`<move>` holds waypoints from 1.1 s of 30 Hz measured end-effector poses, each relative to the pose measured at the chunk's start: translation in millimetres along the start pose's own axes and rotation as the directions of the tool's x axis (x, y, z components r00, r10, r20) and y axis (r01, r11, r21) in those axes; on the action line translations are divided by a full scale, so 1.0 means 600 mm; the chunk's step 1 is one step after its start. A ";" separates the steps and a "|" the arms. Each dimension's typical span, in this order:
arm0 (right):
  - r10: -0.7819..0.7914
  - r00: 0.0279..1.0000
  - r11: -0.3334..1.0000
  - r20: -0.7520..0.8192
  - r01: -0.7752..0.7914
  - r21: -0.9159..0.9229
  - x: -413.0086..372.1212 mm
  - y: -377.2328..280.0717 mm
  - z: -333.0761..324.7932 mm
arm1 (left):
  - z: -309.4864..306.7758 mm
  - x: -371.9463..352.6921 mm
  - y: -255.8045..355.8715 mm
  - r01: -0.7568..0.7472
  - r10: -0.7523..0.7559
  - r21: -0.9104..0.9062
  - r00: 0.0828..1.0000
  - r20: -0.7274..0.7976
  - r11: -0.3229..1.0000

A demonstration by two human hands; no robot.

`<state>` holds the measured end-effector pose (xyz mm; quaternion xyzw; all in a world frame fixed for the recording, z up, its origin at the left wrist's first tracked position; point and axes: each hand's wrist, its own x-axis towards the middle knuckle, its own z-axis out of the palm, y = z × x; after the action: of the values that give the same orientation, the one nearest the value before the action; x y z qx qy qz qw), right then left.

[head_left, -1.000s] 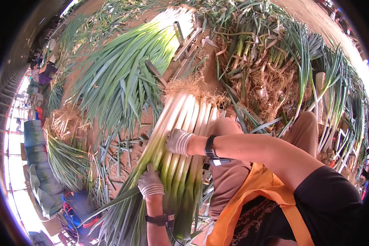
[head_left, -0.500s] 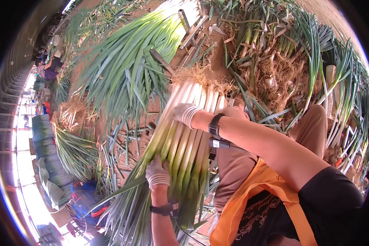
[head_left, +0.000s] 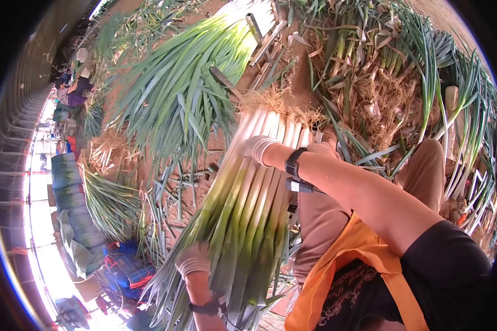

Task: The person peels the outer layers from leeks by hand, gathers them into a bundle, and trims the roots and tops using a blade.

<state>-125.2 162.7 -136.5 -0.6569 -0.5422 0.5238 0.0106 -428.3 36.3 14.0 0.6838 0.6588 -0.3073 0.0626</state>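
Fingers of the left hand (head_left: 193, 259) are blurring over the leeks' (head_left: 240, 204) leaves, their opening and hold unclear; the right hand (head_left: 257, 150) is touching the white stalks, its grip unclear. Beyond, another bundle (head_left: 188, 83) is lying against a frame (head_left: 268, 43).

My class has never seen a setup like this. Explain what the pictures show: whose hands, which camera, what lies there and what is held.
No machine here: a person works with two gloved hands, filmed by one camera on their head, looking forward and down. Before them lies a bundle of long stalks, probably leeks or large onions, with stringy roots. The right hand is on their pale part; the left hand, blurred, is at the green part, its grip unclear. Beyond, a leafy heap lies on the ground.
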 end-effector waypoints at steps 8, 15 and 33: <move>-0.118 0.993 0.978 -0.026 0.112 -0.178 0.038 0.032 0.012 | -0.010 0.143 0.087 -0.110 0.093 -0.135 0.988 -0.124 0.985; 0.112 0.993 0.967 0.048 -0.120 0.226 0.027 0.027 0.016 | 0.005 0.148 0.042 -0.196 0.187 -0.189 0.980 -0.067 0.962; 0.087 0.995 0.988 -0.048 -0.080 0.132 -0.013 0.017 -0.002 | 0.024 0.109 0.070 -0.333 0.311 -0.095 0.931 -0.191 0.938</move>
<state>-115.8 153.6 -136.7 -0.6906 -0.4786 0.5403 0.0460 -397.3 80.5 -44.2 0.8013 0.5587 -0.1903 0.0978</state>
